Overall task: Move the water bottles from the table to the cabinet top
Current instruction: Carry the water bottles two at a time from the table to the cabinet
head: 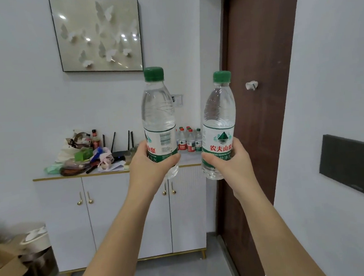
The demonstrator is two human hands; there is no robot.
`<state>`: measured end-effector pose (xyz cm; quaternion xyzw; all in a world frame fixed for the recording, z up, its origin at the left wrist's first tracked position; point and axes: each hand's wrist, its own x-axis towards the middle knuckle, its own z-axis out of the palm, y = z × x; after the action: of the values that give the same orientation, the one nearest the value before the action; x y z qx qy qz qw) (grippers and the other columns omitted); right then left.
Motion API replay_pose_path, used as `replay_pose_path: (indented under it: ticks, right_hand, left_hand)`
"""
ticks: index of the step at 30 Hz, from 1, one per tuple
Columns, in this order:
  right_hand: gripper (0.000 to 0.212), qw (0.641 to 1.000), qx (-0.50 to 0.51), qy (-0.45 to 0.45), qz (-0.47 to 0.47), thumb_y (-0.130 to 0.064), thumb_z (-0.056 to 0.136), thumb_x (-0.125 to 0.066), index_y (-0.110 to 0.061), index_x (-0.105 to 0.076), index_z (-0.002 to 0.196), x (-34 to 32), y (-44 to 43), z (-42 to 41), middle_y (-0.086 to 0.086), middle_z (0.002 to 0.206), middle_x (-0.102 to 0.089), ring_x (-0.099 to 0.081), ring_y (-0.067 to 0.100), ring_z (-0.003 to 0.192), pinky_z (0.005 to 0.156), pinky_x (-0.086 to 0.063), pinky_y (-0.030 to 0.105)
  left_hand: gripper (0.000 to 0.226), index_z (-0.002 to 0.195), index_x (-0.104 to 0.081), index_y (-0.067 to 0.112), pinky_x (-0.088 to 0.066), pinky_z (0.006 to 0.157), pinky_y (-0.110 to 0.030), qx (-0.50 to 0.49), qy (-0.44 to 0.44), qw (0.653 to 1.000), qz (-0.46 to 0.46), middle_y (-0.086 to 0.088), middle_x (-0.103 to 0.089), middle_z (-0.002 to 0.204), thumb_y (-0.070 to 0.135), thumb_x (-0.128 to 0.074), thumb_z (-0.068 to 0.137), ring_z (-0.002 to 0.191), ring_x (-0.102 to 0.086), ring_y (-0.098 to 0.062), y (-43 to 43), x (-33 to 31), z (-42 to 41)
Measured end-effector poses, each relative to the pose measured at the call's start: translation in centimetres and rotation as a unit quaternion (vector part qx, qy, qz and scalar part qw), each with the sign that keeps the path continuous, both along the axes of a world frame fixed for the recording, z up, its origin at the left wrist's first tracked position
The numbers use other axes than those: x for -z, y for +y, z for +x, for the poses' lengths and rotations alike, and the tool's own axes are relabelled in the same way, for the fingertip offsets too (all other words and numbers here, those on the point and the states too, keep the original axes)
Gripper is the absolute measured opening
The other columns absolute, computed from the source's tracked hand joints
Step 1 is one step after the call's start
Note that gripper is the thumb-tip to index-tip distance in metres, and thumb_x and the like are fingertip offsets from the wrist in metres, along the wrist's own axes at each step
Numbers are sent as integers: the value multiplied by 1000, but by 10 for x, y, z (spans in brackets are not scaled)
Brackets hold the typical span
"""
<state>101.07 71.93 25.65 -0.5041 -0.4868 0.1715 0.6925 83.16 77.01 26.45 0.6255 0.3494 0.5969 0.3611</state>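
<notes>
Head: L hand (150, 164), R hand (232, 163) grip bottles (158, 118).

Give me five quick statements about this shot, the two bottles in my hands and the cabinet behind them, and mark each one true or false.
1. The left hand grips the left bottle, and the right hand grips the right bottle. True.
2. The held bottles' caps are red. False: both are green.
3. Standing bottles are already on the cabinet top. True.
4. The cabinet doors hang open. False: they are shut.
5. The clutter lies at the cabinet top's right end. False: it lies at the left end.
</notes>
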Motion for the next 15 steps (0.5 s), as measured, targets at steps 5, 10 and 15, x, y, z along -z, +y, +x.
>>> replay_pose_path:
  ticks: [5,10,15]
  right_hand:
    - [52,1000,12,5,-15,-16,70,-84,-28,-60,115,13,62,8,-13,105,-70,-67,4,98,89,-56,34]
    - [55,1000,11,13,-22,-14,71,-84,-27,-59,118,24,119,22,-12,107,-70,-67,4,98,85,-56,30]
    - [55,999,10,25,-20,-10,72,-83,-24,-59,119,41,185,49,-11,107,-69,-67,6,98,83,-56,28]
  left_hand:
    - [50,108,-60,29,-55,85,-32,9,2,1000,-16,12,-71,101,20,-86,66,95,-67,-7,66,17,4]
    - [51,110,-60,30,-55,84,-31,15,3,999,-33,12,-70,103,18,-85,67,96,-66,-7,122,32,19]
    - [48,104,-58,34,-55,78,-28,8,10,999,-39,14,-69,101,19,-85,67,95,-66,-7,185,48,46]
